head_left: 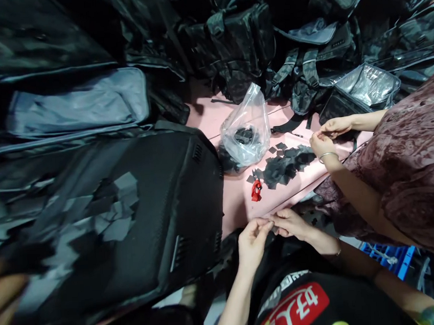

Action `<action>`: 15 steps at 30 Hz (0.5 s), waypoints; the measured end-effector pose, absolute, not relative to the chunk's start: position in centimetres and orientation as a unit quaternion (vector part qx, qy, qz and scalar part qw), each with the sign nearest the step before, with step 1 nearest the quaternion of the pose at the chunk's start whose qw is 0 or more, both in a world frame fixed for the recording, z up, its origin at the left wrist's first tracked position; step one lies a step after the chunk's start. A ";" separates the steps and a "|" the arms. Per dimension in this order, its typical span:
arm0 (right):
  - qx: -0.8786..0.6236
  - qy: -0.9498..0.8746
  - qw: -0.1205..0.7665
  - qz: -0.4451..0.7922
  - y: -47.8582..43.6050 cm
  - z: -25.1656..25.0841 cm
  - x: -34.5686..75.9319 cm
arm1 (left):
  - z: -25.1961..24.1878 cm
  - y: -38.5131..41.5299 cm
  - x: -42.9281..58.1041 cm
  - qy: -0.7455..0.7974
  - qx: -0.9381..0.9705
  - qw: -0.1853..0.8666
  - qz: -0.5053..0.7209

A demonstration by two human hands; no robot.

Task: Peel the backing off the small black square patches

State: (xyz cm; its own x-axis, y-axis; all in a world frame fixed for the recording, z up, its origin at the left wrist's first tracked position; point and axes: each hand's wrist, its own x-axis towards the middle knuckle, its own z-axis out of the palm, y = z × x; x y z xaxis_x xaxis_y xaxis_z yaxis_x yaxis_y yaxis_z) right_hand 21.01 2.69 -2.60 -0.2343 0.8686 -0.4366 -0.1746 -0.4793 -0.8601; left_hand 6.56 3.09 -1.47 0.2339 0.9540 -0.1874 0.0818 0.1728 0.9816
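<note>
Left hand [253, 239] and right hand [291, 224] together pinch small dark piece [273, 223], lower centre; axis unreadable. Pink table [237, 203]; black bags [231, 39] heaped around.

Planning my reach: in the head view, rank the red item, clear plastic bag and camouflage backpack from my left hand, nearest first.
1. red item, just ahead of the left hand.
2. clear plastic bag, farther ahead, centre.
3. camouflage backpack, at the back.
</note>
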 end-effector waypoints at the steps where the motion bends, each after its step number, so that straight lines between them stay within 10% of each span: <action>1: -0.468 -0.367 0.364 0.717 2.5 -2.1 20.6 | -1.1 2.4 6.3 0.505 0.517 0.568 0.393; 15: -0.582 -0.368 0.402 0.603 6.9 -3.9 22.3 | -0.1 1.7 2.5 0.493 0.277 0.625 0.538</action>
